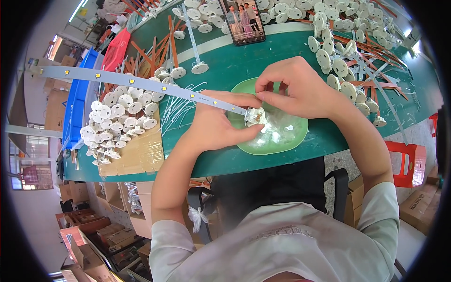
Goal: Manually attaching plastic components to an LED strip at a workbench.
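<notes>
Over a green bowl (242, 87) of small clear pieces (282, 129), holding a round white cap (255, 116), joined to one end of a long light strip (148, 85), in the left hand (213, 123), with the grip of thumb and fingers closed around its sides. Just above it, holding the right hand (297, 89) with thumb and fingertips nearly together; cannot tell whether anything thin is caught between them. Farther out on the green worktop (221, 64), see loose white wires (181, 109) and a heap of caps (124, 113) on cardboard (134, 157) to the left, a phone (243, 23) toward the far side, and more caps (343, 68) to the right.
</notes>
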Demonstrator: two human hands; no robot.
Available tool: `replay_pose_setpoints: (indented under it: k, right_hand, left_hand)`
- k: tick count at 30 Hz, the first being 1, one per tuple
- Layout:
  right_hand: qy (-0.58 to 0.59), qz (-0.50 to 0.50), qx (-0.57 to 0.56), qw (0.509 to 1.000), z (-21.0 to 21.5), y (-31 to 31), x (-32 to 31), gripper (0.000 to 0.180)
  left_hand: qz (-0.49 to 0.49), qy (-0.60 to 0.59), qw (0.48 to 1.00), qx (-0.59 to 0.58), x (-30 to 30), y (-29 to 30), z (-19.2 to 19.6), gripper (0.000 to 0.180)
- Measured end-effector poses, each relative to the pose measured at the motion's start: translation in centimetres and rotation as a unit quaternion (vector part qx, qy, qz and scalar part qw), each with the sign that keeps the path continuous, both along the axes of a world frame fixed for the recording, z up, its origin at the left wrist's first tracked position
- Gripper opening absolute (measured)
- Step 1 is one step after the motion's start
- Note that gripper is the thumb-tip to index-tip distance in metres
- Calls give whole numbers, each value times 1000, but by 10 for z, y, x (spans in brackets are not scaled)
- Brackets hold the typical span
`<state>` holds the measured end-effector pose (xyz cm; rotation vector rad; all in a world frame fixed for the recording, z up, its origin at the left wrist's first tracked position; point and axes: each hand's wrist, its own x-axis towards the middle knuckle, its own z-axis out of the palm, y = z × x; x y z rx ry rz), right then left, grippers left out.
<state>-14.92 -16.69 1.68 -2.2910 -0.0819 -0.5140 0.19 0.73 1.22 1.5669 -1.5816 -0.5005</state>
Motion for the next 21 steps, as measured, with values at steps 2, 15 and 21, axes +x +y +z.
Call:
replay_pose_setpoints:
  k: [2, 15, 21]
  right_hand:
    - [-2, 2, 12, 1000, -1, -1, 0, 5]
    - [-253, -130, 7, 959, 1, 33, -4, 2]
    - [-321, -88, -53, 941, -8, 40, 3, 12]
  left_hand:
    - [-2, -1, 1000, 4, 0, 0, 0, 34]
    - [-15, 284, 942, -179, 11, -2, -7, 58]
    - [-72, 431, 880, -187, 6, 0, -15, 61]
